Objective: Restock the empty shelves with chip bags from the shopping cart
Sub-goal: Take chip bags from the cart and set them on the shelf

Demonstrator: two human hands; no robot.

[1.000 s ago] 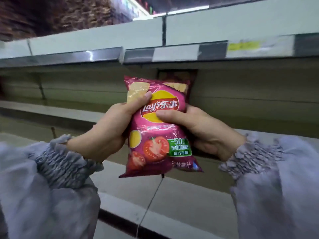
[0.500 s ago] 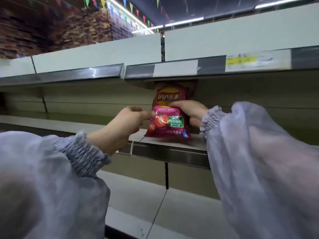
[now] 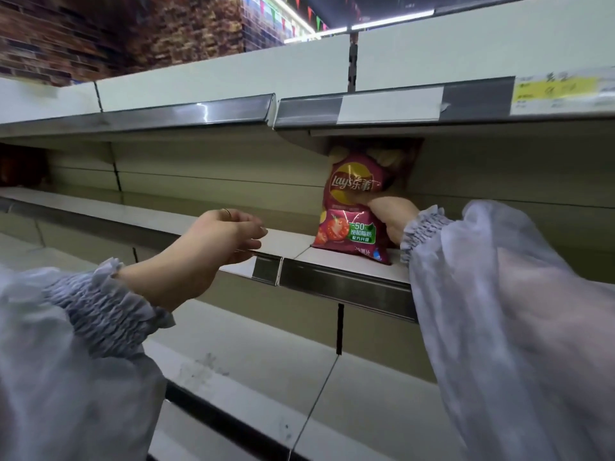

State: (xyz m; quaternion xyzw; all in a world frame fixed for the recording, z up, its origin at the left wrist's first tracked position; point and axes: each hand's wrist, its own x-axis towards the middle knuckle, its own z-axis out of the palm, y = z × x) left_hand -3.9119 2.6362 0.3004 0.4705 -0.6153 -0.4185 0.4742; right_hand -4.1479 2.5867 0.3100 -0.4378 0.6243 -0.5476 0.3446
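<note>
A pink tomato-flavour chip bag (image 3: 349, 207) stands upright on the middle shelf (image 3: 332, 261), close to its front edge. My right hand (image 3: 391, 217) grips the bag's right side, fingers pressed on its front. Behind it stands another bag of the same kind (image 3: 404, 161), mostly hidden. My left hand (image 3: 223, 241) hovers over the shelf's front lip to the left of the bag, holding nothing, fingers loosely curled and apart. The shopping cart is out of view.
An upper shelf (image 3: 366, 108) with a price strip and a yellow label (image 3: 552, 89) overhangs the bag closely. The lower shelf (image 3: 266, 354) juts out beneath my arms. Something dark (image 3: 20, 168) sits at the far left of the middle shelf.
The bag went from in front of my chest, held in both hands, onto the middle shelf. My left hand let go and drew back left; my right hand keeps hold.
</note>
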